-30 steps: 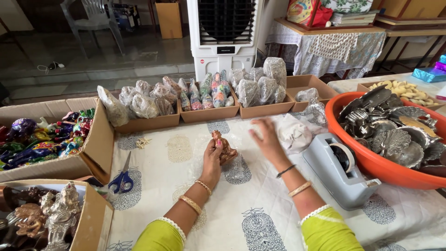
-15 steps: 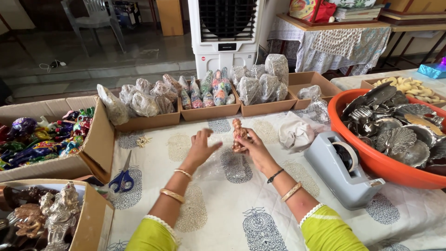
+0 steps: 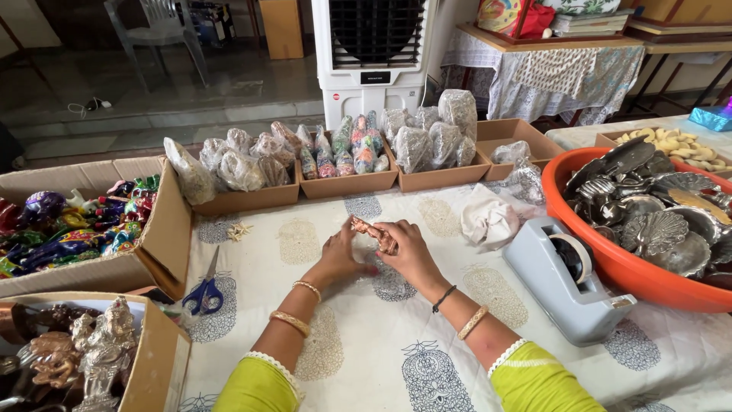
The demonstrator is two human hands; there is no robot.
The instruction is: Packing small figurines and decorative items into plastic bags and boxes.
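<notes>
Mostly full boxes: wrapped bundles in back trays [image 3: 347, 183], metal dishes in orange tub [image 3: 579, 244], figurines in box [image 3: 164, 358] at L. Idol [image 3: 374, 233] stood upright 0.5 s ago; now tilted, long axis upper-left to lower-right, over cloth [image 3: 427, 343]. Right hand [image 3: 408, 252] pinches idol; left hand [image 3: 339, 255] w/ fingers together touches it.

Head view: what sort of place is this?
Probably a home or small workshop packing table for gift items: cardboard trays of wrapped figurines, a grey tape dispenser, and an orange tub of metal dishes. Both hands hold a small copper-coloured figurine.
</notes>
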